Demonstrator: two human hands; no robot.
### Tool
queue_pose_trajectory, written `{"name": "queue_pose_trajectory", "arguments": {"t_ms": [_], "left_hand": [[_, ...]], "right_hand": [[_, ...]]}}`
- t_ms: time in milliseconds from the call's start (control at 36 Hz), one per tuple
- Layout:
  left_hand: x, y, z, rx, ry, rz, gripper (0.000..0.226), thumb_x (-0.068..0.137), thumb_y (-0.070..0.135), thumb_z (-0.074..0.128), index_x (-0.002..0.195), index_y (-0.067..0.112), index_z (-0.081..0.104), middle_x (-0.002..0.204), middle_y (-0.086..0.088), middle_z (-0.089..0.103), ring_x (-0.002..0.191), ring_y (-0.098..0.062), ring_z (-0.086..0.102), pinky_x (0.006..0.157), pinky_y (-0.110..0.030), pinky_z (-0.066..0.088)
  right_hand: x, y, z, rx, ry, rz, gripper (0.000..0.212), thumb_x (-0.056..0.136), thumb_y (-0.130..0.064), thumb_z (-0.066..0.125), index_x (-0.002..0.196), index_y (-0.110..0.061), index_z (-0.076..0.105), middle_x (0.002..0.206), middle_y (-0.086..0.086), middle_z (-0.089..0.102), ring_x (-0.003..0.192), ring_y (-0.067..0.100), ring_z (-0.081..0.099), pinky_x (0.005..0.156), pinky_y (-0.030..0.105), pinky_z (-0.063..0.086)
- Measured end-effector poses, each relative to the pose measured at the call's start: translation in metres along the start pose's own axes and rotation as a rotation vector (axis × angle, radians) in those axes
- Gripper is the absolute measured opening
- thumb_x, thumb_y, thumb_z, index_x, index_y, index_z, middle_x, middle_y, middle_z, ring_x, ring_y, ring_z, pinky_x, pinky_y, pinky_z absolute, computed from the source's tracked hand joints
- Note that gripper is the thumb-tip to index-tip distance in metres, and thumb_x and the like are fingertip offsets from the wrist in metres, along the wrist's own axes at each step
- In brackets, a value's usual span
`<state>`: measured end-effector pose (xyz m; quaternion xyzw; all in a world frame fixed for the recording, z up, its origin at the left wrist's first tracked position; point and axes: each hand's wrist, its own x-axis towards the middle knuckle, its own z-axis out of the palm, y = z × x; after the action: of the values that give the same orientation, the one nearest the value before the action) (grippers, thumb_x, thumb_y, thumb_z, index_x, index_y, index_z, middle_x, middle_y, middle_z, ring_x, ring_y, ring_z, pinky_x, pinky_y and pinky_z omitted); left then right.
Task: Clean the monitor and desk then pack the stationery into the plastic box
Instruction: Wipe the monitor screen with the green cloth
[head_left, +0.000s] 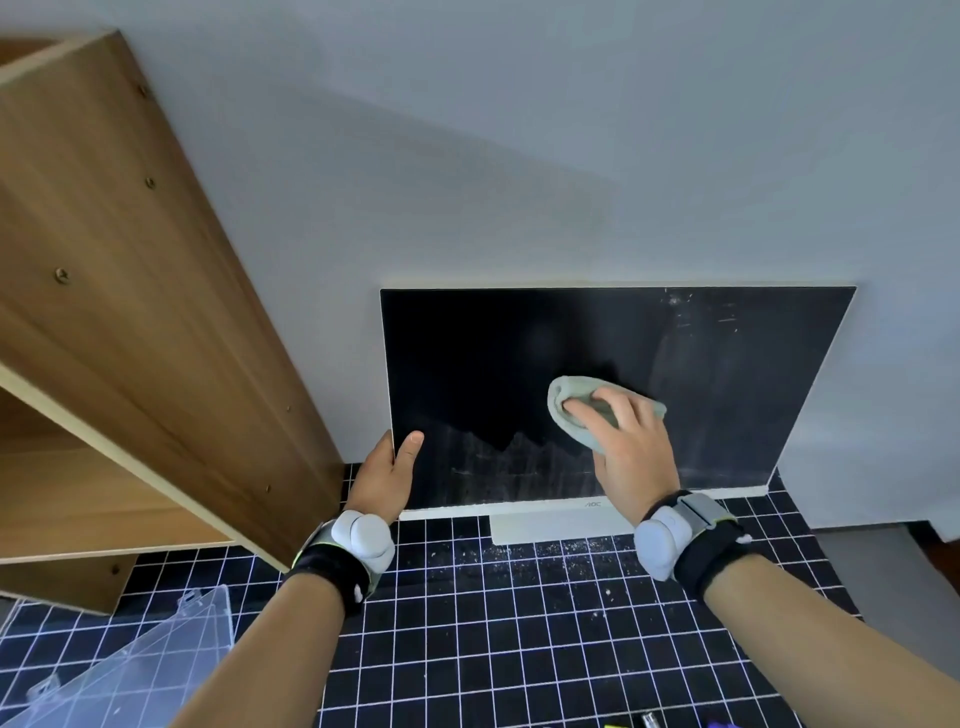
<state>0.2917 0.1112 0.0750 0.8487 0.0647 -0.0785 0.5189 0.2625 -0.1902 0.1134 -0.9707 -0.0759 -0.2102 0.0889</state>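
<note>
Monitor (597, 364), dark and dust-streaked, stands on the gridded table (493, 623). Left hand (387, 480) grips its left edge; right hand (623, 441) presses a green cloth (566, 395) under curled fingers (587, 413) mid-screen.

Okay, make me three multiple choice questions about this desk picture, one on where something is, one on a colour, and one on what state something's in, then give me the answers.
1. Where does the left hand grip the monitor?
A. its top edge
B. its lower left edge
C. its stand

2. What colour is the cloth under the right hand?
A. pale green
B. red
C. black

3. How does the monitor's screen look?
A. lit with an image
B. cracked across
C. dark, with dusty streaks along the bottom and right

Answers: 1 B, the thumb lies on the screen's lower left corner. 2 A, the folded cloth shows pale green against the black screen. 3 C, the upper left is clean black while grey streaks remain elsewhere.
</note>
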Motion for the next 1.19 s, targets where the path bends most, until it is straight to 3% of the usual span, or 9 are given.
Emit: {"name": "queue_pose_trajectory", "arguments": {"t_ms": [222, 472, 722, 861, 972, 1194], "left_hand": [[-0.001, 0.002, 0.000, -0.011, 0.000, 0.002, 0.052, 0.101, 0.051, 0.040, 0.143, 0.022, 0.048, 0.144, 0.007, 0.052, 0.138, -0.015, 0.043, 0.111, -0.026, 0.028], [-0.003, 0.004, -0.001, 0.002, -0.006, -0.009, 0.052, 0.100, 0.054, 0.039, 0.141, 0.023, 0.049, 0.142, 0.008, 0.054, 0.135, -0.016, 0.045, 0.109, -0.027, 0.030], [-0.005, 0.006, -0.001, 0.011, 0.006, -0.010, 0.051, 0.102, 0.051, 0.039, 0.142, 0.021, 0.048, 0.143, 0.006, 0.053, 0.136, -0.016, 0.044, 0.110, -0.027, 0.030], [-0.007, 0.010, -0.001, 0.017, 0.003, 0.002, 0.047, 0.103, 0.046, 0.039, 0.143, 0.022, 0.047, 0.135, 0.015, 0.051, 0.135, -0.014, 0.043, 0.105, -0.022, 0.027], [-0.006, 0.009, -0.001, 0.025, 0.023, 0.001, 0.050, 0.103, 0.046, 0.040, 0.145, 0.020, 0.045, 0.146, 0.005, 0.050, 0.140, -0.016, 0.040, 0.109, -0.023, 0.025], [-0.007, 0.012, 0.000, 0.047, 0.035, -0.044, 0.053, 0.102, 0.048, 0.040, 0.144, 0.016, 0.047, 0.145, 0.000, 0.052, 0.139, -0.022, 0.041, 0.117, -0.035, 0.027]], "right_hand": [[0.009, 0.008, -0.009, -0.029, 0.023, -0.042, 0.075, 0.061, 0.016, 0.065, 0.123, -0.027, 0.061, 0.121, 0.003, 0.054, 0.105, 0.027, 0.044, 0.074, 0.047, 0.051], [0.071, 0.035, -0.054, -0.049, 0.225, -0.032, 0.069, 0.067, 0.015, 0.059, 0.123, -0.025, 0.061, 0.124, 0.008, 0.055, 0.107, 0.036, 0.052, 0.080, 0.051, 0.050], [0.068, 0.043, -0.051, -0.031, 0.264, -0.009, 0.067, 0.070, 0.012, 0.061, 0.126, -0.025, 0.061, 0.127, 0.006, 0.054, 0.114, 0.035, 0.049, 0.083, 0.053, 0.049], [0.039, 0.036, -0.033, 0.031, 0.193, 0.106, 0.066, 0.070, 0.012, 0.062, 0.124, -0.026, 0.062, 0.128, 0.005, 0.052, 0.112, 0.033, 0.045, 0.078, 0.046, 0.051], [0.014, 0.032, -0.022, 0.052, 0.099, 0.133, 0.067, 0.069, 0.013, 0.063, 0.124, -0.026, 0.062, 0.129, 0.004, 0.051, 0.113, 0.032, 0.044, 0.073, 0.045, 0.053], [-0.021, 0.033, -0.004, 0.053, -0.091, 0.140, 0.079, 0.064, 0.017, 0.062, 0.128, -0.028, 0.058, 0.129, -0.001, 0.049, 0.113, 0.030, 0.044, 0.057, 0.038, 0.054]]}}
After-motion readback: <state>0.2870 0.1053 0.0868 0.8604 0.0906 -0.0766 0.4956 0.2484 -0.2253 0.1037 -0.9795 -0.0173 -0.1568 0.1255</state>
